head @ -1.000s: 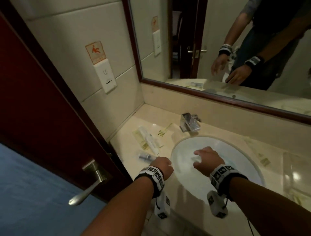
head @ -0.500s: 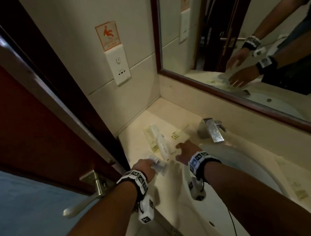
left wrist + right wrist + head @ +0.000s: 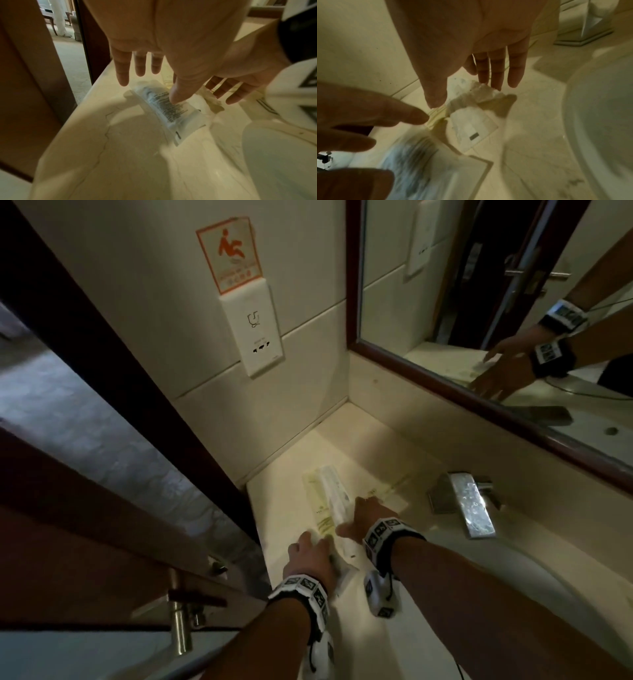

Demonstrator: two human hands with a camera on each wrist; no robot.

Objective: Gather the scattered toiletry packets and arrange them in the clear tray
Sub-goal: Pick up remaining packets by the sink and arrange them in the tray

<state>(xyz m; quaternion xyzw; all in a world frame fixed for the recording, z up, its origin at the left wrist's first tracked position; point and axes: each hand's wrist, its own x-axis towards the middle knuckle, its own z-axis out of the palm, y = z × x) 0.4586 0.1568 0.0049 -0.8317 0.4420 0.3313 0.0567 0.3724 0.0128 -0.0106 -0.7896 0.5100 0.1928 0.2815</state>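
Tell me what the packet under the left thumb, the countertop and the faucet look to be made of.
Packet: thin translucent plastic film, glossy, judging by the flat sealed end and the print showing through. Countertop: cream polished stone, probably marble or an imitation, given its dark veins and soft sheen. Faucet: bright plated metal, likely chrome, by its mirror-like highlights.

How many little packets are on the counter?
3 I can see: a white printed tube packet under the left hand, a long pale-yellow packet, and a clear crinkled packet by the right hand. More may be hidden.

Dim, yellowish light — wrist views motion-blurred, edges bent and dark.
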